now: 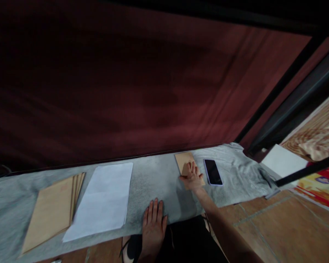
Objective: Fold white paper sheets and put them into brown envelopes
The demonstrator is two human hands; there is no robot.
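Observation:
My right hand (192, 178) lies with fingers spread on a small brown envelope (183, 159), covering its middle and lower part. Just right of that hand is a phone (214, 171) with a dark screen and a pale purple edge. My left hand (153, 221) rests flat near the front edge of the grey cloth (153, 179), holding nothing. To its left lies a stack of white paper sheets (104, 201). Farther left, several larger brown envelopes (53, 204) are fanned out, overlapping one another.
Behind the cloth rises a dark red panel (153, 91) with black frame bars (279, 87) at the right. A red and yellow box (318, 186) and a white box (283, 160) stand at the right. Brown floor tiles (268, 223) show in front.

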